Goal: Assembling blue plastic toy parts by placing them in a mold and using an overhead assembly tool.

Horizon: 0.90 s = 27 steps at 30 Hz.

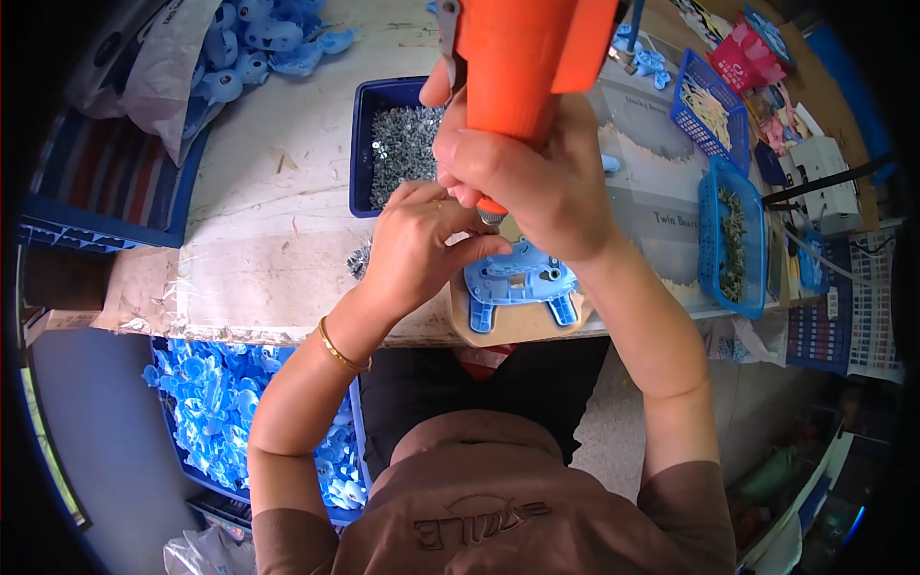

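Observation:
My right hand point(527, 172) is wrapped round an orange power screwdriver point(513, 72), held upright with its tip down. Below the tip lies a light blue plastic toy part point(517, 278) with two stubby legs, set on a tan board point(460, 316) at the table's near edge. My left hand point(412, 240) reaches in from the left, its thumb and fingers drawn together beside the screwdriver's tip. What those fingers pinch, if anything, is hidden. Just beyond my hands stands a dark blue bin point(360, 158) full of small metal screws.
Blue toy pieces point(273, 38) are heaped at the back left beside a blue crate point(115, 206). A large bin of blue parts point(211, 402) sits below the table's left side. On the right stand a blue basket point(709, 105) and a light blue tray point(714, 259) of small pieces.

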### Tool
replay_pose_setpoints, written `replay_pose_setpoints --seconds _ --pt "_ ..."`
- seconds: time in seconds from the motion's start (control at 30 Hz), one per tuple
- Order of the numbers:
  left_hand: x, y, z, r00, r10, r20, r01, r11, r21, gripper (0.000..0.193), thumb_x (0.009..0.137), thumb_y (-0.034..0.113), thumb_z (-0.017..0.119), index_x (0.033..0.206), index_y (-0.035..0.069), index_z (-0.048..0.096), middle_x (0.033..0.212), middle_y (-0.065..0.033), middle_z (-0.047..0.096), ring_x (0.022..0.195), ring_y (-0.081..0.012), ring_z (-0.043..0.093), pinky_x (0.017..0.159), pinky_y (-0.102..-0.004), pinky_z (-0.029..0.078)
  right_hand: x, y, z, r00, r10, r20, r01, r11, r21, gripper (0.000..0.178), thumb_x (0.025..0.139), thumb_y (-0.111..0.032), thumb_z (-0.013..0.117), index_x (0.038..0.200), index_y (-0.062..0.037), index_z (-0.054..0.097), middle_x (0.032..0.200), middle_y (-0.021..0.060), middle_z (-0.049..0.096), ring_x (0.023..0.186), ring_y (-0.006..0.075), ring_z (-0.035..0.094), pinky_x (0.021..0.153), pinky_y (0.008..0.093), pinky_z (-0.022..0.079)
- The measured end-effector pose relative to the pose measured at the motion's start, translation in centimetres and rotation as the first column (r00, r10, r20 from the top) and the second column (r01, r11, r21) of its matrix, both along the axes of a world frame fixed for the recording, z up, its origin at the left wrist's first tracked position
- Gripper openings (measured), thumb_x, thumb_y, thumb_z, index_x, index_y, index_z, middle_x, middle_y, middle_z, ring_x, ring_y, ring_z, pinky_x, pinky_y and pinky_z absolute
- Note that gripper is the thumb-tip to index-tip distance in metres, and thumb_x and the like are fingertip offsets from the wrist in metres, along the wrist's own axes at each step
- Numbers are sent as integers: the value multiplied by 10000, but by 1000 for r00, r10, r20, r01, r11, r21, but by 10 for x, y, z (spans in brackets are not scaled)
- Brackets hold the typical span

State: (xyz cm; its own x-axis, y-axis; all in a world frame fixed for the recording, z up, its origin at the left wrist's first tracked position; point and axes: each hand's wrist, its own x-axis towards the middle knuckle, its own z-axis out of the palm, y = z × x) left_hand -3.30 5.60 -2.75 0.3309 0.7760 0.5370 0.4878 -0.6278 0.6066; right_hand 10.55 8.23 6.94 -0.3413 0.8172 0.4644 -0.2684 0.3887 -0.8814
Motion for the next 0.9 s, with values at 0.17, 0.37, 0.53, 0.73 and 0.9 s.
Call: replay_pose_setpoints --seconds 0.17,0.37,0.53,0.73,0.9 --pt "0 -6 8 971 -118 206 182 926 -329 278 700 309 830 774 62 726 805 -75 677 801 -269 617 810 -388 459 13 -2 6 995 90 45 -83 986 -141 265 754 -88 681 991 14 623 788 47 632 646 109 603 590 267 494" --pt "-3 -10 9 987 -148 -68 145 988 -54 481 664 359 841 999 58 672 953 -83 655 977 -299 577 895 -419 437 19 -7 -5 993 75 92 -60 986 -158 386 757 -145 619 1067 71 536 650 51 582 508 81 509 457 212 401" --pt "-1 -24 7 964 -70 -256 67 998 -23 678 625 395 843 1150 41 602 1089 -104 622 1120 -324 517 979 -450 393 17 -12 -32 998 51 48 -40 977 -210 375 772 -119 617 1080 71 519 686 44 588 545 81 526 487 223 425" --pt "4 -28 -3 953 -2 -304 4 1000 5 666 626 432 835 1110 25 626 1101 -121 622 1143 -348 510 1016 -461 370 14 -13 -46 999 50 20 -44 973 -225 341 779 -84 609 1070 63 507 686 25 567 563 79 521 516 235 438" --pt "5 -29 -3 949 11 -316 -15 1000 -10 627 645 441 822 1066 12 643 1059 -132 635 1145 -340 508 1031 -456 358 14 -16 -48 999 35 17 -31 979 -200 326 779 -65 602 1065 58 503 682 20 559 553 76 507 511 229 427"
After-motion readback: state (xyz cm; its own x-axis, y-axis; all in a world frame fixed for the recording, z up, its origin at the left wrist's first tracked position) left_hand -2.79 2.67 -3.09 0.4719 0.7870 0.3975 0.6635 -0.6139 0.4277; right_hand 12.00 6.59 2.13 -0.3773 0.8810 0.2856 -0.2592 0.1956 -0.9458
